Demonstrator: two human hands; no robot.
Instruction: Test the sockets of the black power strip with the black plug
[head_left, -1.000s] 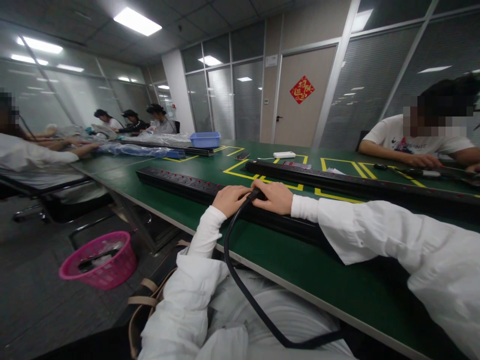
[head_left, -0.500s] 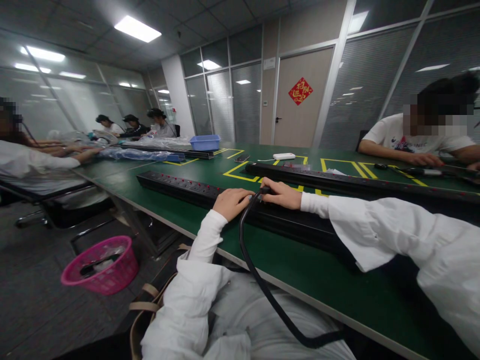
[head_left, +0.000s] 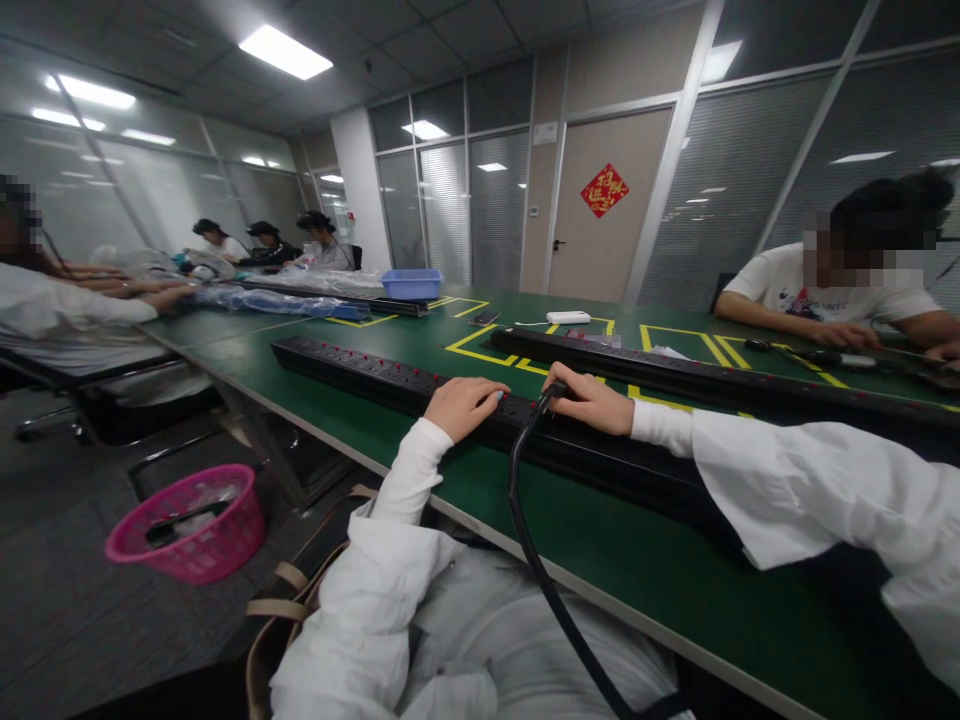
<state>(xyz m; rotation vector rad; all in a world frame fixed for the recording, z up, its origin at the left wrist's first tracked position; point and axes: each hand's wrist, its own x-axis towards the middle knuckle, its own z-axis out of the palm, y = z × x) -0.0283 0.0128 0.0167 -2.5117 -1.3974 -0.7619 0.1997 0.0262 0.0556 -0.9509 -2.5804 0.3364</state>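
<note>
A long black power strip [head_left: 360, 365] with a row of sockets and small red parts lies slantwise along the near table edge. My left hand [head_left: 463, 405] is laid across its middle, fingers and thumb bent over the strip to hold it. My right hand [head_left: 592, 398] pinches a black plug [head_left: 553, 392] at the strip's top; fingers partly hide the plug, and I cannot tell whether its pins are in a socket. From the plug a thick black cord [head_left: 517, 500] hangs over the table edge to my lap.
Behind my hands, a second black power strip [head_left: 637, 362] lies on the green table [head_left: 420, 338] with yellow tape markings. A white box-shaped device [head_left: 568, 318], a blue basket [head_left: 411, 284] and plastic-wrapped pieces [head_left: 277, 303] are farther off. A pink basket [head_left: 225, 545] stands on the floor; several people sit around.
My right hand has moved right along the strip with the plug and cord, away from my left hand. The left hand stays in place on the strip.
</note>
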